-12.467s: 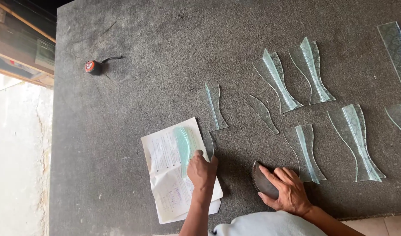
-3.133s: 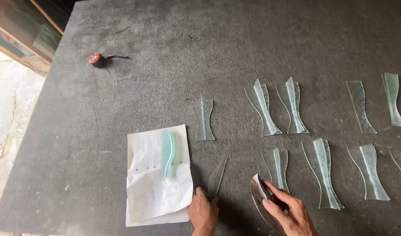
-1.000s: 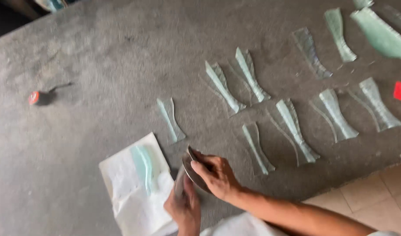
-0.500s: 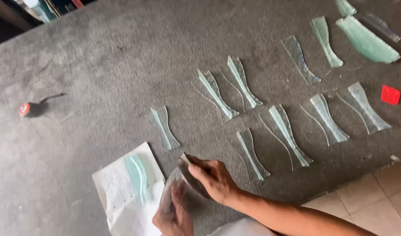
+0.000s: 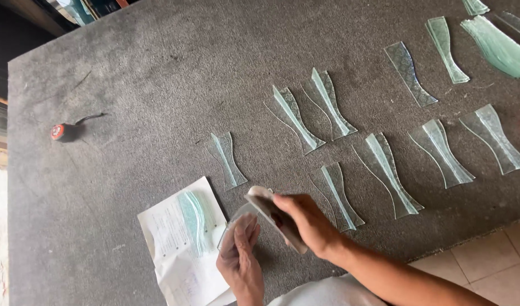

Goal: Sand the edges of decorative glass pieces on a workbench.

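Soft, even daylight, faint shadows, slight motion blur, dim upper-left corner, no glare.

Both arms are bare from fingers to elbow — no gloves, rings, watch or sleeves. The left hand (image 5: 241,256) and right hand (image 5: 305,222) have short nails. Behind the wrists, a pale white-grey cloth garment (image 5: 333,292) covers the body.
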